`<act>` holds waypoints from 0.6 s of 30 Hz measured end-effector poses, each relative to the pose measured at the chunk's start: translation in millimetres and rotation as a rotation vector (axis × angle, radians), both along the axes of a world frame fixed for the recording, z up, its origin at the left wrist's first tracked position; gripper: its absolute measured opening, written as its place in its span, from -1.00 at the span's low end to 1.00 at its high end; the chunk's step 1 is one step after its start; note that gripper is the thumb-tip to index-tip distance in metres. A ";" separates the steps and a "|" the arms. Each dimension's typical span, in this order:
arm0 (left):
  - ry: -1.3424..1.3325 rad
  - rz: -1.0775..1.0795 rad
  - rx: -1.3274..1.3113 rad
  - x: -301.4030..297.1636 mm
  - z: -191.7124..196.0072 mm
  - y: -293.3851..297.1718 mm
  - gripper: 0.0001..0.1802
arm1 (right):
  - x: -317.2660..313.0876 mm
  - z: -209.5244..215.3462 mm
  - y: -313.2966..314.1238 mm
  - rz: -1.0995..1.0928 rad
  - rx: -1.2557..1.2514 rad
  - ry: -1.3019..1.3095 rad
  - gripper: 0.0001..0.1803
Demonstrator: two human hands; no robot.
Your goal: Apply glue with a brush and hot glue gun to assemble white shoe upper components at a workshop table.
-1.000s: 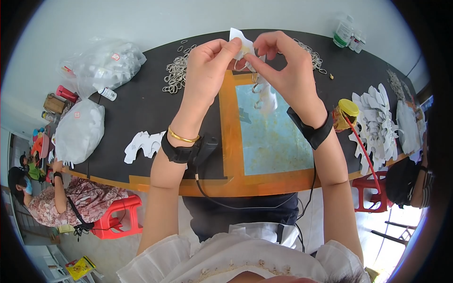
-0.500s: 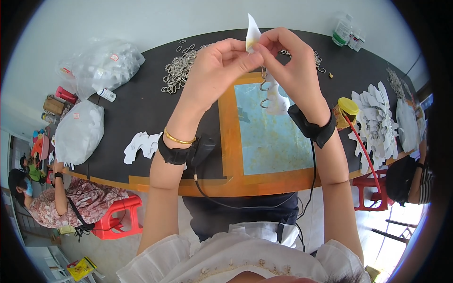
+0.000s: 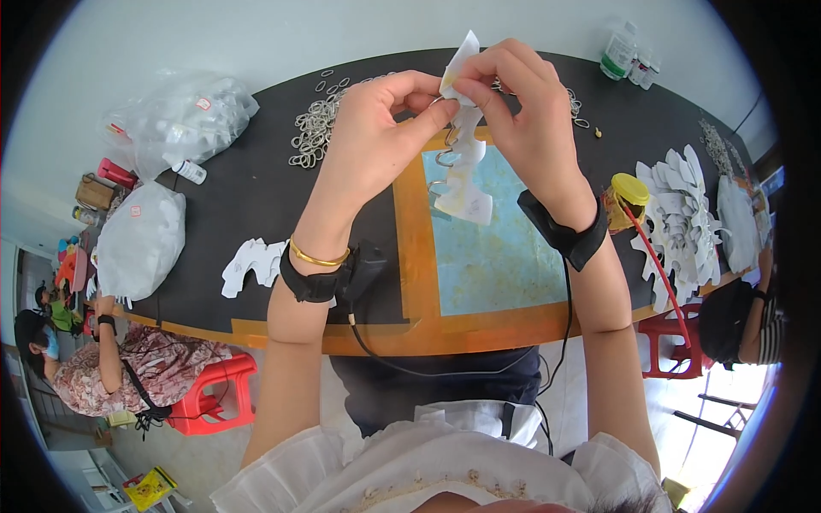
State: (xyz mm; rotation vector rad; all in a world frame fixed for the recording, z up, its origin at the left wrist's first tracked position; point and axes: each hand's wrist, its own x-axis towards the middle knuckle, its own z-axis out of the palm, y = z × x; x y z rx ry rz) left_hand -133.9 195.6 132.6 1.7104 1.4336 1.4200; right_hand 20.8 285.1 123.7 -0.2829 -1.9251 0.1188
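Note:
Above the far part of the table I hold a white, scallop-edged cut piece point(image 3: 469, 154) that hangs down between my hands. Several open metal rings, silvery and oval, stick out along its left edge. My right hand point(image 3: 534, 120) pinches the upper end of the piece between thumb and fingers. Closed beside it, my left hand point(image 3: 368, 141) grips a metal ring point(image 3: 437, 101) at the edge of that end; the fingers hide most of the ring. A yellowish smear shows on the piece near the right fingertips.
A blue sheet point(image 3: 487, 265) is taped to the dark table. Loose rings point(image 3: 312, 132) lie at the far left, white cut pieces point(image 3: 680, 227) at the right. A yellow-lidded jar point(image 3: 629, 190) holds a red stick. Plastic bags point(image 3: 145, 235) stand left; a co-worker point(image 3: 137, 368) sits there.
The white piece has turned and swung left, so its scalloped length and rings now show below my hands. My right hand has opened out slightly from the left one.

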 end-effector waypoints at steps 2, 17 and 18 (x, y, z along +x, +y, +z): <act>0.027 -0.017 0.021 -2.0 0.4 0.7 -0.79 | 0.4 1.2 -2.0 0.029 -0.064 0.012 -0.91; 0.121 0.005 -0.071 -1.8 5.6 -4.3 -0.81 | 5.2 10.2 -9.6 0.090 -0.102 -0.027 -0.91; 0.099 -0.007 -0.055 -2.0 3.3 -2.6 -0.80 | 4.9 9.0 -8.3 0.089 -0.110 -0.026 -0.92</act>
